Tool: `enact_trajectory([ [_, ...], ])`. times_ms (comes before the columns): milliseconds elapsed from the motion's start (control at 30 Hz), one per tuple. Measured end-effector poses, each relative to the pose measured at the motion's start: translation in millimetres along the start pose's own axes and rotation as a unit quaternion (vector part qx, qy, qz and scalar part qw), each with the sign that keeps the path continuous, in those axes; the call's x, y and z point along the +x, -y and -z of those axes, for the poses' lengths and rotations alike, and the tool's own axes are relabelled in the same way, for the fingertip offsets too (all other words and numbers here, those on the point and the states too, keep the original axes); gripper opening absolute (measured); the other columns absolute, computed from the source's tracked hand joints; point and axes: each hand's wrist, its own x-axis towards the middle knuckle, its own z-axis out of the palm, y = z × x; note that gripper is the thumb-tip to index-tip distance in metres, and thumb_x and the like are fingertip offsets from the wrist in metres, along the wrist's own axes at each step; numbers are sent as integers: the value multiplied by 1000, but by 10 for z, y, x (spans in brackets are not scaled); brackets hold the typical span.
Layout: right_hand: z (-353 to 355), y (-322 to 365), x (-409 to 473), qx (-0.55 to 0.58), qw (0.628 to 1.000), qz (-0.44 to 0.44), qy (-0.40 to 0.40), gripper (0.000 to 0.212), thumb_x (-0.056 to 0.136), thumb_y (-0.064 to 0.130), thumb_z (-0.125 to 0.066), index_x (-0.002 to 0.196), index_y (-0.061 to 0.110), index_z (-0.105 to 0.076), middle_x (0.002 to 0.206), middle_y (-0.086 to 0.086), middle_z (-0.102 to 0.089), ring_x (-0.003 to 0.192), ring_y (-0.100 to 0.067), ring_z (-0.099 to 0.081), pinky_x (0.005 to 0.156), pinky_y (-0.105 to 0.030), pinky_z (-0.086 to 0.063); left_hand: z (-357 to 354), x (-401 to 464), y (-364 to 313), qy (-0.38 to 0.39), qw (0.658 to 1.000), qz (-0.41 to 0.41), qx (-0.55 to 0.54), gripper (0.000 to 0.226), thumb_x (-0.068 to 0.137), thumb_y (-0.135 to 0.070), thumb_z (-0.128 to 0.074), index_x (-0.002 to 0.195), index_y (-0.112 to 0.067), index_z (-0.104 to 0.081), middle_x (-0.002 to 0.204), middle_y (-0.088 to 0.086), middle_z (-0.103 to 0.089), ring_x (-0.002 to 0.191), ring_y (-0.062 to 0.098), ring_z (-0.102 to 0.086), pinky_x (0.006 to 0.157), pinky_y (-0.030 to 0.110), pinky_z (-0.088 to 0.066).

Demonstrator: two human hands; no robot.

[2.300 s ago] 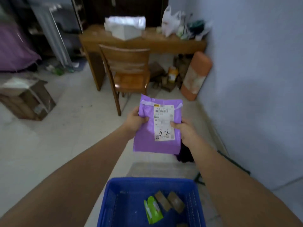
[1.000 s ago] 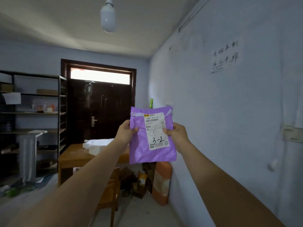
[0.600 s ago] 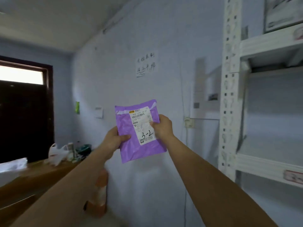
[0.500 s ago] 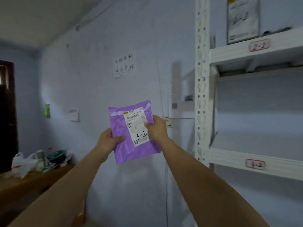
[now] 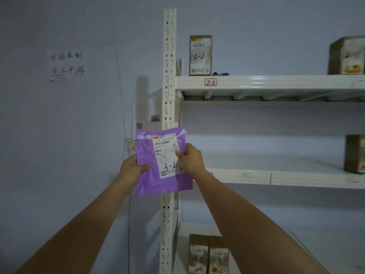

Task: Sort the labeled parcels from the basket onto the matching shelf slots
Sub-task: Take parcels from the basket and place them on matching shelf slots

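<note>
Dim, flat bluish light; soft overall, wide-angle bend at frame edges, faint glare on upper shelf beam (image 5: pixel 256 82).

A pale blue-grey wall (image 5: pixel 59 155) is seen behind and to the left. Handwritten characters (image 5: pixel 67 66) are marked on it at upper left; they cannot be read. A thin cable (image 5: pixel 123 115) is run down the wall to a small wall socket (image 5: pixel 129 145), which is partly hidden. A pale rectangular patch (image 5: pixel 142 99) is noted on the wall just above the socket.
</note>
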Motion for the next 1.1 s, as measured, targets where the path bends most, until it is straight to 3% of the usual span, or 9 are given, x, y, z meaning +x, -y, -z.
enact_trajectory([
  [100,378,-79,-56,-12,999,-8,-34,40,92,13,-54,62,18,-27,65,4,-38,71,-22,-41,51,-29,-31,-329,-13,-77,25,999,-5,-20,30,85,7,-61,112,-5,-61,111,12,-64,97,27,-62,82,36,-50],
  [233,834,-263,-82,-19,998,-27,-58,37,91,14,-55,63,19,-30,68,4,-42,73,-22,-45,64,-32,-38,-806,-17,-170,53,998,-8,-25,33,85,5,-60,117,-3,-60,116,14,-64,102,31,-62,89,43,-51],
  [433,1339,-662,60,-23,997,-34,-63,23,92,15,-54,73,12,-42,91,-11,-59,82,-25,-57,71,-37,-49,-1449,-18,-275,73,997,-6,-22,31,88,1,-59,118,-6,-59,114,10,-64,102,28,-61,88,42,-52],
  [500,1460,-784,140,-10,998,-36,-56,13,93,16,-54,86,5,-51,100,-12,-63,90,-27,-62,80,-41,-55,-1627,17,-303,68,997,-9,-23,33,87,2,-59,120,-5,-58,115,10,-64,100,27,-62,85,40,-52],
  [567,1565,-907,238,3,998,-38,-56,17,93,17,-55,98,1,-56,105,-12,-65,94,-28,-63,83,-43,-56,-1788,65,-320,61,998,-10,-23,34,86,2,-60,120,-4,-59,116,12,-65,100,28,-62,83,40,-52],
  [767,1690,-1216,463,27,998,-36,-50,21,93,17,-57,105,0,-57,109,-13,-66,93,-28,-64,82,-42,-56,-2114,185,-265,40,999,-3,-28,28,87,4,-58,115,-4,-60,113,12,-65,101,29,-62,82,38,-52],
  [933,1604,-1412,593,47,997,-43,-38,22,92,18,-58,109,3,-58,112,-13,-65,94,-27,-63,82,-39,-55,-2209,326,-134,24,999,15,-27,24,89,1,-56,112,-7,-60,113,11,-65,104,31,-62,91,46,-52],
  [1100,1459,-1517,690,94,992,-84,-21,30,88,13,-64,115,2,-55,111,-20,-65,95,-35,-65,83,-47,-56,-2069,530,-33,-6,1000,24,-14,27,89,0,-57,116,-6,-60,115,11,-64,105,32,-61,93,48,-50],
])
